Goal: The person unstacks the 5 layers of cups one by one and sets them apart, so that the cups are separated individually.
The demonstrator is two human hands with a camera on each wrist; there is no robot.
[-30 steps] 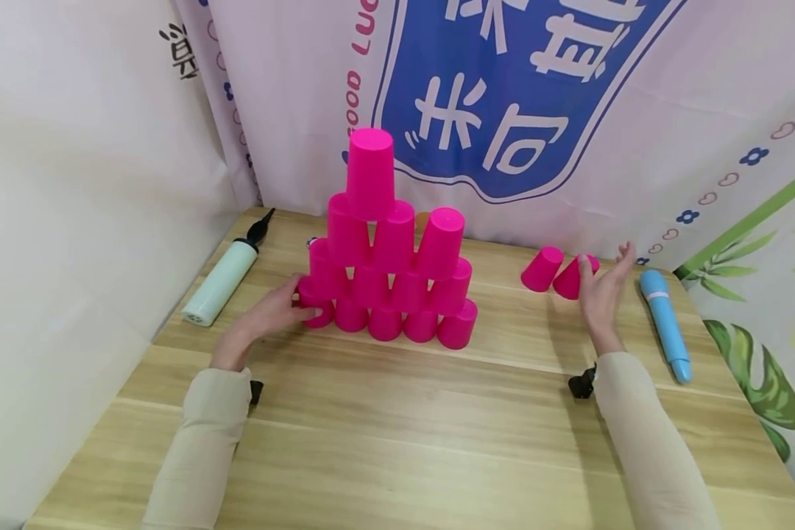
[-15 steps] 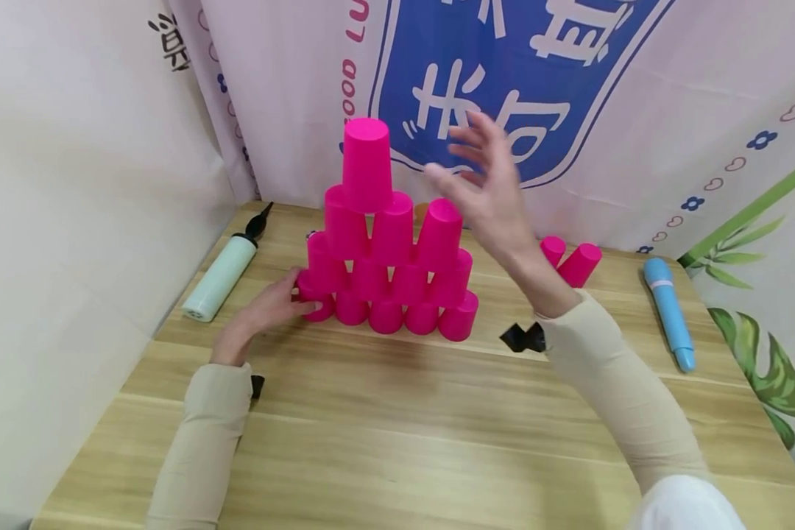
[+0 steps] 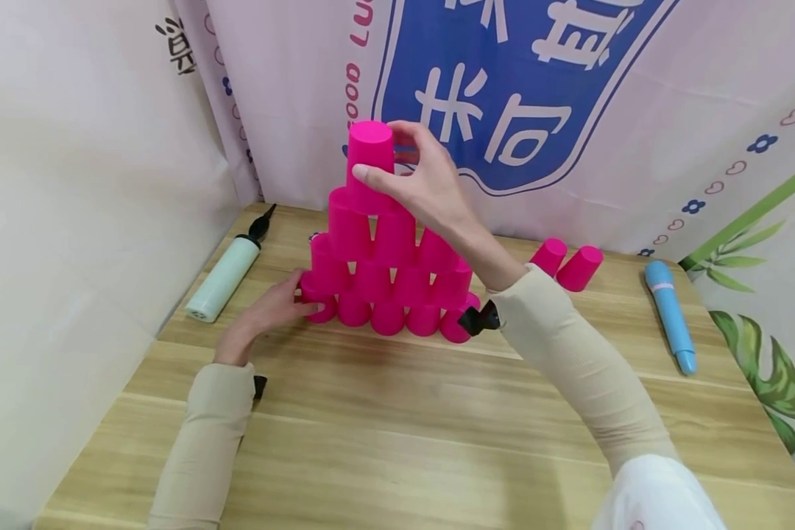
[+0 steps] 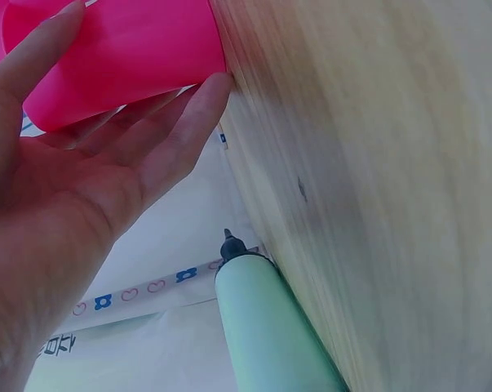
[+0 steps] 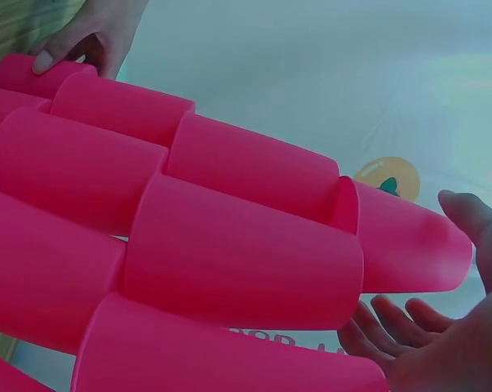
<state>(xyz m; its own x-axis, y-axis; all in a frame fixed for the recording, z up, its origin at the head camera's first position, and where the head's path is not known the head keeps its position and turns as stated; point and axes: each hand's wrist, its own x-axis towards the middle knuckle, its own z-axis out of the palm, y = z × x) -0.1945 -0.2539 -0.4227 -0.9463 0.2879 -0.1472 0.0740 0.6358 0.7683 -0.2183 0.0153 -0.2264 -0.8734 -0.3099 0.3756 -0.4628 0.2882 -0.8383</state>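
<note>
Upside-down pink cup [image 3: 369,156] atop pink cup pyramid [image 3: 387,283], seemingly level

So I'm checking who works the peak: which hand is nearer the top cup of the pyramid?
Right. The right hand curls round the top cup, while the left hand rests far below at the bottom-left cup.
</note>
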